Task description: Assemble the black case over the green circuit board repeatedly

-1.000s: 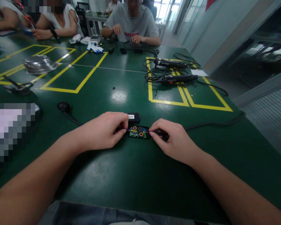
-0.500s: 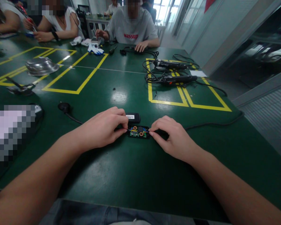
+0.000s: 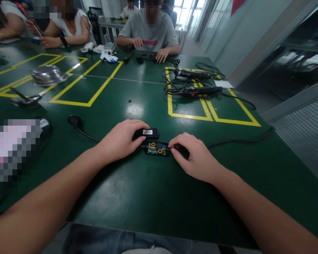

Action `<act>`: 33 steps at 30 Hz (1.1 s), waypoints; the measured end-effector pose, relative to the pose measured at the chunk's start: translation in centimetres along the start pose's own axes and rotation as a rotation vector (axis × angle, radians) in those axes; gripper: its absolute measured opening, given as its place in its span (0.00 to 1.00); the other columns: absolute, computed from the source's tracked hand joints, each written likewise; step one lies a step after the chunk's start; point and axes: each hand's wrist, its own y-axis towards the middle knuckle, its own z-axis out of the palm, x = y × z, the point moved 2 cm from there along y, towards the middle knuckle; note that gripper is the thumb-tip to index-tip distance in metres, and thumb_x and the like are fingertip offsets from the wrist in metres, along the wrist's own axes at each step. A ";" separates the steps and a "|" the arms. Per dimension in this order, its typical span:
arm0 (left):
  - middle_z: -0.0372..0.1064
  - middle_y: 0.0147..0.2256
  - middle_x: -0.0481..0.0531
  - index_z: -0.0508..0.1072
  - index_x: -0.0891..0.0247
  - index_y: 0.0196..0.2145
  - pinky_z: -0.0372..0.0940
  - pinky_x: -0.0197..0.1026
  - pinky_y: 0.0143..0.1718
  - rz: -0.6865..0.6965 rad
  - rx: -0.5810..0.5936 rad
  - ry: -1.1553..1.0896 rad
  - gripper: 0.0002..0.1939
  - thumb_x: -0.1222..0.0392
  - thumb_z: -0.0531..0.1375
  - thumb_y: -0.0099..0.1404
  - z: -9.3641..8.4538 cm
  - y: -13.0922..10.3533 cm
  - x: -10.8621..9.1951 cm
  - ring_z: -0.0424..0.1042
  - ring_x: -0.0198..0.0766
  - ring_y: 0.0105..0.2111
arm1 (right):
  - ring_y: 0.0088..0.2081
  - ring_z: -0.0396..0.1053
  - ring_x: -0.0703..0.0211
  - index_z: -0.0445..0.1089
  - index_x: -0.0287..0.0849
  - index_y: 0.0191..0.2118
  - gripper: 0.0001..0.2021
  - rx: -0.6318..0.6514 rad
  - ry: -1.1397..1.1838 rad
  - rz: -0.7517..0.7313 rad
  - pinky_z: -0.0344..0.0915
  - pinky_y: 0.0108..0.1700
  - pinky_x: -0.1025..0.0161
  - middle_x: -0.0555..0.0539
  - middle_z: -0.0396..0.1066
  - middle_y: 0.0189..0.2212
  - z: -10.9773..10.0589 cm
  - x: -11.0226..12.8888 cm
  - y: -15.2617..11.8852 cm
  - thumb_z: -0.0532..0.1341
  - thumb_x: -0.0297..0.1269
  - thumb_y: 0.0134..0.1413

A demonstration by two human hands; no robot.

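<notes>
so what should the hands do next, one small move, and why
I'd probably close the left hand on the labelled black cover: its thumb and fingers are by the cover's left end, the open case nearby leaves its circuit board exposed, and the right hand seems to steady the cable there.

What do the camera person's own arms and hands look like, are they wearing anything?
The left hand and right hand have no gloves, and no rings show. The left forearm and right forearm are bare, with no sleeves, watch or bracelet in view.
</notes>
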 end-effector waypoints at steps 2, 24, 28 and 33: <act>0.82 0.56 0.58 0.79 0.61 0.59 0.70 0.57 0.63 -0.039 0.013 0.006 0.19 0.60 0.63 0.73 0.0 0.1 0.1 0.78 0.51 0.55 | 0.39 0.74 0.50 0.71 0.46 0.46 0.08 -0.018 0.026 0.033 0.68 0.44 0.52 0.46 0.78 0.37 0.0 -0.1 -0.1 0.59 0.26 0.66; 0.83 0.52 0.55 0.81 0.57 0.58 0.72 0.49 0.57 0.190 0.172 -0.085 0.15 0.59 0.66 0.75 -0.5 -0.7 -2.6 0.79 0.47 0.52 | 0.43 0.77 0.50 0.77 0.46 0.51 0.11 0.017 0.170 0.024 0.78 0.44 0.52 0.42 0.79 0.48 -0.1 -0.1 0.1 0.69 0.35 0.64; 0.83 0.51 0.54 0.81 0.57 0.57 0.72 0.48 0.56 0.189 0.167 -0.066 0.15 0.59 0.67 0.75 -0.5 -0.7 -2.7 0.79 0.47 0.51 | 0.45 0.77 0.50 0.77 0.46 0.51 0.11 0.022 0.154 0.011 0.77 0.47 0.51 0.42 0.79 0.48 -0.1 -0.1 0.1 0.68 0.34 0.65; 0.82 0.49 0.55 0.81 0.58 0.57 0.71 0.47 0.53 0.201 0.164 -0.027 0.15 0.60 0.67 0.75 -0.3 -0.8 -2.9 0.78 0.47 0.50 | 0.46 0.77 0.50 0.75 0.45 0.52 0.11 0.033 0.136 0.004 0.77 0.47 0.51 0.41 0.78 0.49 -0.2 0.0 0.1 0.68 0.33 0.65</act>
